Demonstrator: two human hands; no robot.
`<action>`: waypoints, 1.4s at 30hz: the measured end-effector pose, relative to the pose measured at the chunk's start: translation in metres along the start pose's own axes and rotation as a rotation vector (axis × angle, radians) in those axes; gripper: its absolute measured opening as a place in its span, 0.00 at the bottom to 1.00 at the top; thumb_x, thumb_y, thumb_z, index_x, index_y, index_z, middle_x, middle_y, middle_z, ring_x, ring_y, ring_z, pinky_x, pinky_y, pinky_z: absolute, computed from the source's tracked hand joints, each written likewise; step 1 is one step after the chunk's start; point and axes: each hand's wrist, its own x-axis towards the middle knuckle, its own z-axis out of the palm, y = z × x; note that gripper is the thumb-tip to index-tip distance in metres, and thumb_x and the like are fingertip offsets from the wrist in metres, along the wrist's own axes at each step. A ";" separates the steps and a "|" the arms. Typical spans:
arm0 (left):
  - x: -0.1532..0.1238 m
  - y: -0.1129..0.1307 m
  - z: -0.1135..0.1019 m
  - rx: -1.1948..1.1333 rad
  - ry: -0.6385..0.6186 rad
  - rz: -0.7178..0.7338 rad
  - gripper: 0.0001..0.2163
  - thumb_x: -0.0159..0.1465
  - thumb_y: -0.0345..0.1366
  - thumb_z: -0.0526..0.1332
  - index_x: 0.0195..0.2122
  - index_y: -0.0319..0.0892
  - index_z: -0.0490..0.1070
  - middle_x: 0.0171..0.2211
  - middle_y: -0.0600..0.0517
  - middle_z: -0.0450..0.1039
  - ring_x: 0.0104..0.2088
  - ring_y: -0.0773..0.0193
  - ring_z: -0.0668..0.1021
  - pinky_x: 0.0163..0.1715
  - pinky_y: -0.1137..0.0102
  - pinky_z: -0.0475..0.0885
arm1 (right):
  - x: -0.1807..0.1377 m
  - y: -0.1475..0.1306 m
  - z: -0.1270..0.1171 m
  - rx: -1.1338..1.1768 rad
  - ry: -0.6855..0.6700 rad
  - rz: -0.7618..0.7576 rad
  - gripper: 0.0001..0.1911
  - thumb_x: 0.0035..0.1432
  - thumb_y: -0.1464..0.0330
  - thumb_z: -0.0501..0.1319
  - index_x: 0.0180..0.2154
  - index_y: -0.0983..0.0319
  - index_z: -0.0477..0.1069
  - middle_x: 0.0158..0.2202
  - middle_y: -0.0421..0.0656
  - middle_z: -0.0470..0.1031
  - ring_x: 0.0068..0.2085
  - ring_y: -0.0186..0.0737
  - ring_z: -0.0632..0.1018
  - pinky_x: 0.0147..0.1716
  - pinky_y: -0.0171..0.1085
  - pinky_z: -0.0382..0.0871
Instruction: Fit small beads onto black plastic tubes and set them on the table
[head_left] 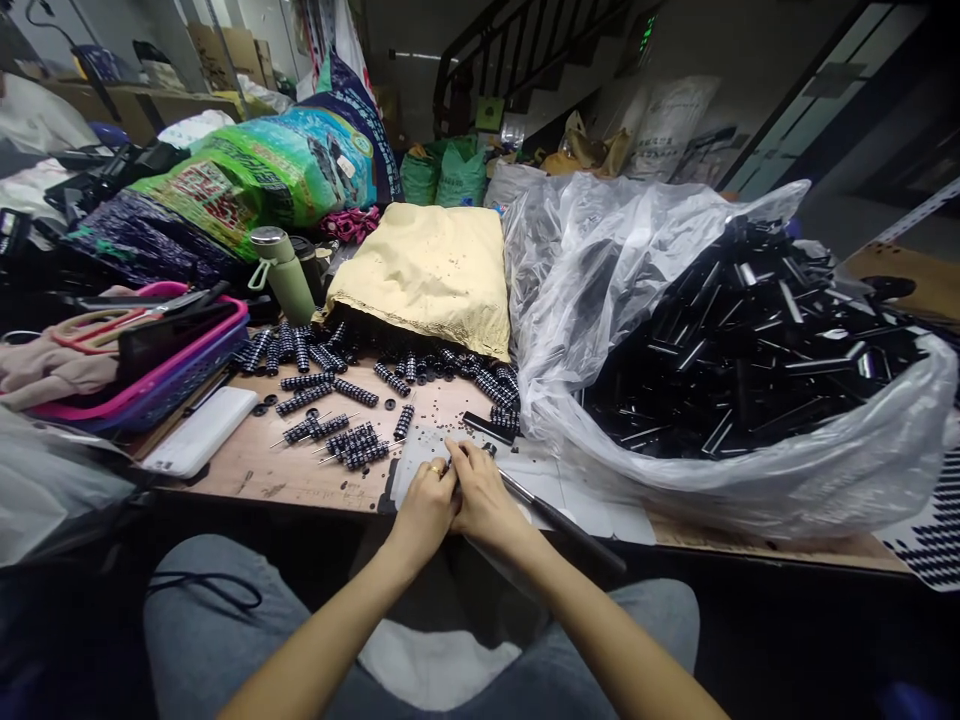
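My left hand (424, 502), with a ring on one finger, and my right hand (486, 492) meet over a pale board (551, 478) at the table's front edge. The fingers of both are closed together around something small and dark, mostly hidden by them. Just right of my right hand lies a tool with a metal shaft and black grip (574, 532), perhaps a hammer. A flat black piece (489, 428) lies beyond my fingertips. Left of my hands are several black ribbed rollers (352, 447), some with thin metal pins sticking out.
A pale yellow sack (431, 265) stands behind more rollers. To the right, a clear plastic bag (551, 370) bulges with glossy black parts (712, 370). A pink basket (180, 365), white phone-like slab (201, 432) and green flask (285, 280) are on the left. Tiny bits dot the tabletop (251, 475).
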 end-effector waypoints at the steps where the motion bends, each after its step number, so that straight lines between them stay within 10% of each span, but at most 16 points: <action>1: -0.001 -0.004 0.000 0.088 -0.031 0.038 0.19 0.58 0.24 0.50 0.51 0.37 0.63 0.37 0.44 0.67 0.40 0.58 0.70 0.40 0.61 0.69 | -0.006 0.004 -0.002 -0.043 0.021 0.004 0.46 0.39 0.69 0.64 0.59 0.62 0.47 0.57 0.53 0.52 0.57 0.51 0.55 0.54 0.47 0.52; 7: 0.001 -0.028 -0.004 0.236 -0.080 0.310 0.20 0.60 0.21 0.47 0.53 0.37 0.59 0.42 0.42 0.68 0.42 0.61 0.70 0.40 0.65 0.67 | -0.061 0.054 -0.028 -0.396 0.126 0.343 0.11 0.56 0.62 0.52 0.33 0.63 0.66 0.36 0.51 0.69 0.41 0.51 0.70 0.37 0.45 0.64; 15: 0.008 -0.023 -0.010 0.331 -0.088 0.347 0.19 0.60 0.23 0.49 0.51 0.43 0.63 0.42 0.46 0.71 0.43 0.59 0.71 0.44 0.58 0.60 | -0.077 0.031 -0.045 0.000 0.198 0.424 0.21 0.62 0.57 0.35 0.28 0.58 0.58 0.19 0.39 0.66 0.21 0.37 0.69 0.23 0.34 0.57; 20: 0.003 -0.017 -0.003 0.412 -0.093 0.311 0.19 0.61 0.25 0.49 0.52 0.42 0.61 0.45 0.46 0.71 0.46 0.59 0.70 0.47 0.57 0.59 | -0.071 0.019 -0.045 -0.045 0.001 0.466 0.21 0.61 0.55 0.37 0.23 0.58 0.54 0.17 0.39 0.63 0.20 0.39 0.67 0.21 0.34 0.54; 25: -0.008 0.007 0.025 0.493 -0.089 0.198 0.24 0.62 0.39 0.47 0.57 0.32 0.54 0.57 0.38 0.57 0.58 0.52 0.57 0.55 0.54 0.51 | -0.062 -0.016 -0.057 0.147 0.157 0.306 0.23 0.61 0.55 0.34 0.26 0.58 0.57 0.18 0.40 0.64 0.19 0.37 0.67 0.22 0.34 0.57; 29: -0.013 0.011 0.042 0.515 -0.088 0.205 0.24 0.61 0.33 0.45 0.59 0.31 0.50 0.56 0.38 0.59 0.57 0.54 0.60 0.55 0.56 0.53 | -0.049 -0.031 -0.034 0.031 -0.053 0.212 0.22 0.62 0.58 0.37 0.30 0.60 0.64 0.23 0.45 0.71 0.22 0.41 0.71 0.23 0.35 0.56; 32: -0.006 0.005 0.042 0.479 -0.050 0.220 0.24 0.60 0.30 0.45 0.58 0.31 0.52 0.54 0.37 0.61 0.55 0.53 0.63 0.52 0.57 0.59 | -0.043 -0.028 -0.025 -0.092 -0.188 0.216 0.21 0.63 0.60 0.37 0.31 0.60 0.65 0.24 0.45 0.73 0.25 0.43 0.74 0.23 0.36 0.54; 42: -0.025 0.044 -0.007 0.304 -0.272 0.113 0.15 0.57 0.20 0.48 0.42 0.36 0.68 0.32 0.46 0.70 0.33 0.58 0.72 0.31 0.64 0.71 | -0.060 0.053 -0.045 -0.396 -0.019 0.398 0.18 0.62 0.57 0.42 0.28 0.59 0.62 0.24 0.42 0.72 0.26 0.43 0.73 0.23 0.35 0.52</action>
